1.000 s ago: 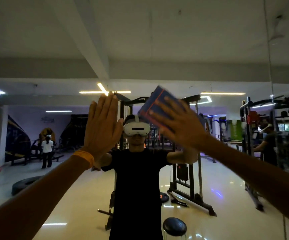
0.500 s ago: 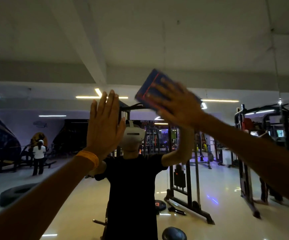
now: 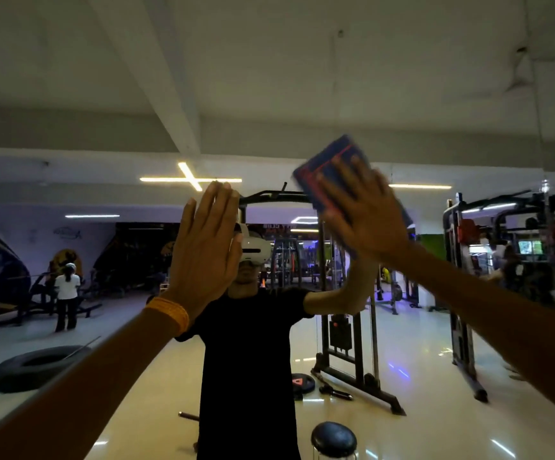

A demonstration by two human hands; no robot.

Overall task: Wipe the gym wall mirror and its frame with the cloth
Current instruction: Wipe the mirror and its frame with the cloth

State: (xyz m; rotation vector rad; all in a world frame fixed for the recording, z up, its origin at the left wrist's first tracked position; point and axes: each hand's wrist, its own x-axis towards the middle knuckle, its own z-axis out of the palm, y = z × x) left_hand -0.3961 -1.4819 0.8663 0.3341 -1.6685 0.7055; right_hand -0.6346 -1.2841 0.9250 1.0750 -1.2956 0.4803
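Note:
The wall mirror [image 3: 302, 78] fills the whole view and reflects the gym and a person in a black shirt with a white headset. My right hand [image 3: 366, 214] presses a dark blue cloth [image 3: 327, 167] with red lines flat against the glass, fingers spread; it is motion-blurred. My left hand [image 3: 203, 250] is braced flat on the glass to the left of it, fingers together and pointing up, an orange band on the wrist. A vertical seam of the mirror [image 3: 535, 94] runs down the right side. No frame edge is clearly visible.
Everything else is seen as a reflection: a cable machine [image 3: 352, 327], a black rack [image 3: 468, 277] at the right, a tyre [image 3: 33, 366] on the floor at the left, a round black stool [image 3: 334, 438] at the bottom, and a person in a white top [image 3: 67, 293].
My right hand swept the cloth up the glass, then slightly rightward and down. The left hand stayed flat on the mirror. My view tilted up a little.

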